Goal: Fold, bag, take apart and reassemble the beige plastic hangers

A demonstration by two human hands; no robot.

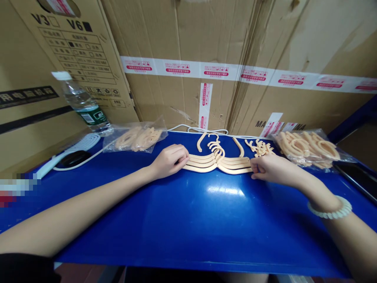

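Observation:
Several beige plastic clothes hangers (pixel 218 164) lie side by side in a row on the blue tabletop, their hooks pointing to the far side. My left hand (pixel 169 162), fingers curled, grips the left ends of the hangers. At the right ends, my right hand (pixel 272 169) is closed with its fingertips on them; a pale beaded bracelet is on that wrist. Beyond the row lie a loose curved hanger arm (pixel 201 142) and another curved piece (pixel 238 147). A pile of small beige hooks (pixel 260 147) sits just past my right hand.
Clear bags of beige parts lie left (pixel 140 138) and right (pixel 308 147). A water bottle (pixel 85 104) stands at the back left, near a white slatted object (pixel 81 144) and a black oval object (pixel 75 158). A phone (pixel 357 179) lies right. Cardboard boxes (pixel 182 94) wall the back.

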